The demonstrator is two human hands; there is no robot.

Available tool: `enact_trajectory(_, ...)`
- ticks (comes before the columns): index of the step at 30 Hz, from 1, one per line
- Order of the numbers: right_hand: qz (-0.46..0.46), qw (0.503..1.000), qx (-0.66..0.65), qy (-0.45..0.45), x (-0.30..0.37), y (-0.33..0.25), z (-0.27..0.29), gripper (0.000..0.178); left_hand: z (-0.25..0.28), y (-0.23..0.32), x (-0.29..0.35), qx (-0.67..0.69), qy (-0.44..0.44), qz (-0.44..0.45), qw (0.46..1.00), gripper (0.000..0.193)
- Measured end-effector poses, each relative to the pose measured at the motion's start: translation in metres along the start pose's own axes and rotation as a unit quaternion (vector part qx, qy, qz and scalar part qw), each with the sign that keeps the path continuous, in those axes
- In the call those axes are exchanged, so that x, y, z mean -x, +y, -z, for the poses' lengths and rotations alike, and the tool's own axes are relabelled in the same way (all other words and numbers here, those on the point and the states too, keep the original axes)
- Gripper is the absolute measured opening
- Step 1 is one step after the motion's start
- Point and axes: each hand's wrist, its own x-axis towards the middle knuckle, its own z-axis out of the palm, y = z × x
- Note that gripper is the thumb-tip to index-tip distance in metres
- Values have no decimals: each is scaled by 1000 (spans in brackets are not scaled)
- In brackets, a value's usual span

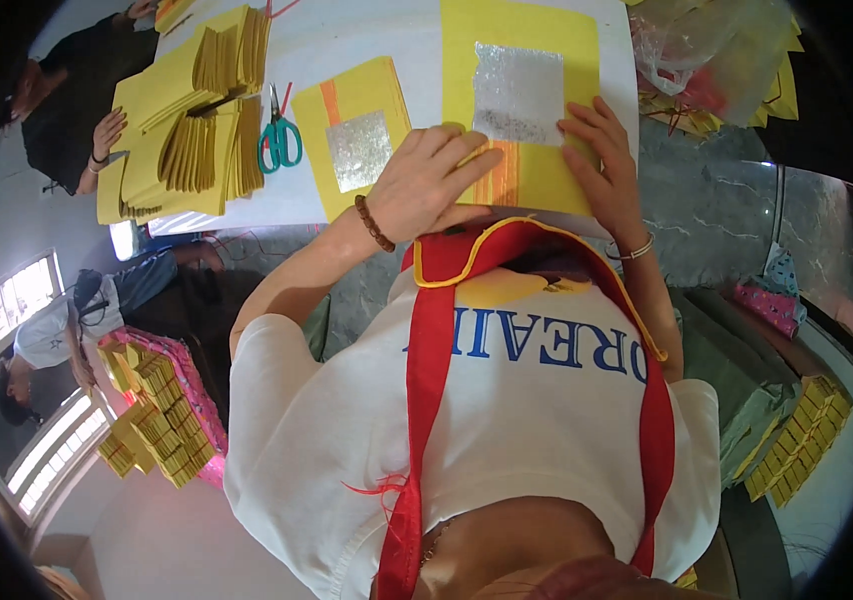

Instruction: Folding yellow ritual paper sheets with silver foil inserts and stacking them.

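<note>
- The white table carries everything I am watching; it lies under the large yellow sheet and runs well out past that sheet's left side.
- Folded yellow bundles are heaped well to the left of the sheet, with another person's hand at their outer side.
- The large yellow sheet is the piece in work, flat under both hands. I can't tell how many layers it has. I read the step as smoothing or lining up the paper.
- A smaller yellow stack sits just left of the sheet, untouched.
- The left hand is on the sheet's near left part, fingers across its surface; whether the thumb pinches the near edge, I can't tell.
- The right hand rests at the sheet's right edge, fingers spread and closed on nothing, apart from the other.
- A silver patch lies on the sheet, mostly beyond the left fingers.
- Teal-handled scissors lie left of the sheet, past the smaller stack.
- An orange band sits between patch and near edge, partly covered by fingers. To my mind, the next move calls for light, even pressure here, keeping the edges square.
</note>
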Motion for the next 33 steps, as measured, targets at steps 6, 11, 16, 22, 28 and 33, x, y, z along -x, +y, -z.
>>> enact_trajectory(6,-72,976,-203,1,0,13,2,31,7,-1,-3,63,13,37,997,52)
enact_trajectory(11,-62,982,-177,-3,1,14,1,36,10,-6,-2,105,-6,27,994,42)
enact_trajectory(16,-59,980,-191,15,3,15,-1,36,10,-8,-3,152,6,13,988,32)
enact_trajectory(22,-56,980,-193,11,3,14,-1,41,14,-11,-7,162,29,13,986,21)
enact_trajectory(28,-56,973,-225,8,3,20,-2,50,17,-15,-14,184,19,74,980,17)
enact_trajectory(33,-50,975,-216,9,3,23,-3,50,17,-15,-14,274,1,136,952,14)
